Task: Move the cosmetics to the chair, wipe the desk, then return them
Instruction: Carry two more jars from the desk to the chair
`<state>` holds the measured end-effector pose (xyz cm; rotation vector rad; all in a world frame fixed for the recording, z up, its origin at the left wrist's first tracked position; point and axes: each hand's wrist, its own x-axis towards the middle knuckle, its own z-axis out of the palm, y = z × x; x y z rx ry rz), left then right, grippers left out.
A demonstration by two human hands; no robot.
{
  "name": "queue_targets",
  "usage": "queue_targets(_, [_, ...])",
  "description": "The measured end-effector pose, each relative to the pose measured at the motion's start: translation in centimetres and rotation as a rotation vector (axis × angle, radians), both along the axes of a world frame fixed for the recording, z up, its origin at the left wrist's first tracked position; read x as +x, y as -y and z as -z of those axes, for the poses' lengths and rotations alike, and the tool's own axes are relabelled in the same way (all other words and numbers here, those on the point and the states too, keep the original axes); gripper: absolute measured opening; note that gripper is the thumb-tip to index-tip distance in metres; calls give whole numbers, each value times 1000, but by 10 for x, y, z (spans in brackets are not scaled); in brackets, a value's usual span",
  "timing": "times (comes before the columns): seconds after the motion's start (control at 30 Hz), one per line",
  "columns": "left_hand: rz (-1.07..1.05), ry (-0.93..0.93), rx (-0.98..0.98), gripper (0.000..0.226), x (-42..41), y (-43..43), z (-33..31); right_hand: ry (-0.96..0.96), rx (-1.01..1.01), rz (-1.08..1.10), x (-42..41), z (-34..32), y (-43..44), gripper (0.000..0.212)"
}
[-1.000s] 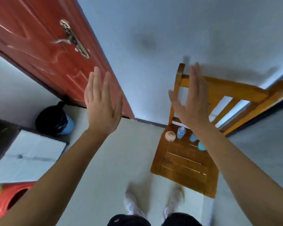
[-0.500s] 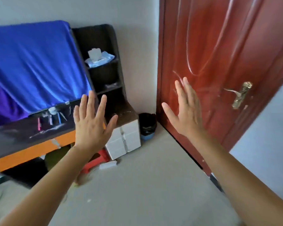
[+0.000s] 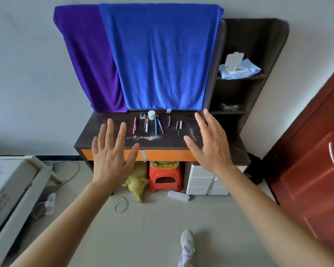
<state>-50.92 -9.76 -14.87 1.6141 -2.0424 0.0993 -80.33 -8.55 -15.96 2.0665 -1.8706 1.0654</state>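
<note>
Facing a dark desk (image 3: pixel 216 145) at frame center, w/ orange drawer fronts under its front edge, set against a pale wall. White powdery smears streak the top near the front. Cosmetics (image 3: pixel 155 124) lie in a loose row toward the back edge: pens and pencils roughly parallel, plus a small white jar (image 3: pixel 151 115) standing behind them, just below the hanging cloths. Blue towel (image 3: pixel 160 58) and purple cloth (image 3: pixel 89 60) drape over the upper unit. Dark shelf tower (image 3: pixel 258 45) at upper right holds a wipes pack (image 3: pixel 238 67). Red door (image 3: pixel 316 151) at right edge.

Left hand (image 3: pixel 112 157) and right hand (image 3: pixel 210 147) are both raised in the air, palms forward, fingers spread apart, holding nothing, touching nothing; they overlap the desk front in view only.

Below the desk: red stool (image 3: pixel 165 177), yellow plush toy (image 3: pixel 137 185), white drawer unit (image 3: pixel 202 180). White power strip (image 3: pixel 178 195) and cord on pale floor. White box at left edge. One shoe (image 3: pixel 187 245) at bottom.
</note>
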Motion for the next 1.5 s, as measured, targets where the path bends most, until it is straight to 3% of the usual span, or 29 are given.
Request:
queue_targets(0.37, [23,97,268,70,-29,250,58,45,289,-31,-13,70,247,74])
queue_targets(0.63, [113,137,310,71,-18,376,70,34,424,-78,18,81,377,73])
queue_targets(1.17, [300,72,735,71,29,535,199,234,789,137,102,200,479,76])
queue_targets(1.5, [180,5,681,70,-8,567,276,110,792,14,82,257,532,82])
